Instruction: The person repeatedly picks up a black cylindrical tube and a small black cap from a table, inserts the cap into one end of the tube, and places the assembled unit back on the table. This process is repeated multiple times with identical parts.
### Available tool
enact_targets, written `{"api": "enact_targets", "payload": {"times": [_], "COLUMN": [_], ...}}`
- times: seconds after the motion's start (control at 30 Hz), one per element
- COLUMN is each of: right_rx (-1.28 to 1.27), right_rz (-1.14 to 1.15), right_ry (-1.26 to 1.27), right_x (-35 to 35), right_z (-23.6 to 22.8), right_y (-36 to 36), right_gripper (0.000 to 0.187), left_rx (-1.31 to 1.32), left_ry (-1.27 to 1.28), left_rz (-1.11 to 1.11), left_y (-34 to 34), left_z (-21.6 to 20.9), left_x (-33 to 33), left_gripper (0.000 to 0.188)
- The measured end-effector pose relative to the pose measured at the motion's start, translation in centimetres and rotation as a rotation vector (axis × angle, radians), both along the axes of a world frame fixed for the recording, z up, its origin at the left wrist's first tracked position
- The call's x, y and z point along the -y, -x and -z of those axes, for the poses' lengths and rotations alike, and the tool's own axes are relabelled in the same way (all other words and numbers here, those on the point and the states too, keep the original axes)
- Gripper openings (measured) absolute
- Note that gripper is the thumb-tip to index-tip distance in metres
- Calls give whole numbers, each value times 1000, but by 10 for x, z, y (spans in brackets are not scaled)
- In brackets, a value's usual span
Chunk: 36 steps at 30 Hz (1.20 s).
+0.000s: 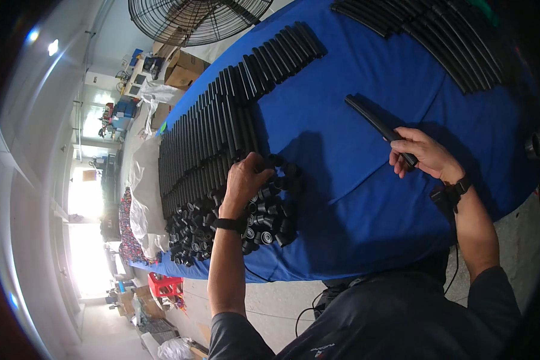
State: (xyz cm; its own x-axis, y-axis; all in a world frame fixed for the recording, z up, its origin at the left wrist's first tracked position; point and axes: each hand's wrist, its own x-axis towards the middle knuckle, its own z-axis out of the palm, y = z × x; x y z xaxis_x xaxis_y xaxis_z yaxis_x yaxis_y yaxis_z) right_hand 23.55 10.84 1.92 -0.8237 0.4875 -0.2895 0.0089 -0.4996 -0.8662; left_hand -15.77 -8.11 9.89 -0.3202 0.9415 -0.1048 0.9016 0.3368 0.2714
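My right hand [423, 153] is wrapped round the lower end of a black tube [372, 117], which slants up and to the left above the blue cloth. My left hand [245, 183] reaches into the near part of a heap of small black round caps [267, 219]. Its fingers are bent and pressed together, and whatever lies between them is hidden. Just beyond that hand, black tubes [207, 135] lie side by side in stacked rows, touching the heap.
Blue cloth [354, 210] covers the table. More long black tubes [438, 42] lie at the far right. A large black fan [198, 21] stands past the far edge. White plastic sheeting [144, 192] hangs at the left edge, and a red stool [165, 285] is on the floor.
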Motion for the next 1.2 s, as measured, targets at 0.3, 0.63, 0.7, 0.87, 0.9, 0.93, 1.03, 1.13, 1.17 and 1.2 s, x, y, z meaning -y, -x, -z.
{"api": "enact_targets", "payload": {"times": [0.3, 0.63, 0.7, 0.87, 0.9, 0.93, 1.03, 1.13, 1.17, 1.2], "right_rx": [8, 30, 35, 34, 39, 44, 46, 36, 31, 40], "right_rz": [-2, 12, 11, 18, 15, 11, 7, 6, 6, 8], "right_ry": [-7, -14, -17, -17, -20, -22, -27, -16, -11, -18], "right_x": [0, 2, 2, 2, 2, 1, 1, 2, 2, 2], "right_z": [1, -1, -3, -1, -1, 0, 1, 0, -1, -2], "right_y": [1, 0, 1, 1, 1, 1, 1, 2, 2, 1], "right_gripper": [16, 15, 16, 15, 15, 15, 15, 16, 16, 16], "left_rx": [-92, -50, -178, -224, -204, -183, -177, -78, -24, -6], "left_ry": [66, -301, -87, -10, -22, -35, -62, -147, -185, -178], "left_rz": [165, -268, -279, -311, -292, -274, -178, -147, -151, -203], "left_y": [14, 19, 18, -4, -4, -2, 5, 9, 8, 3], "left_z": [25, 4, 16, 30, 31, 32, 37, 28, 23, 16], "left_x": [16, 30, 38, 37, 38, 38, 44, 50, 51, 51], "left_gripper": [40, 28, 30, 29, 28, 28, 24, 23, 23, 23]}}
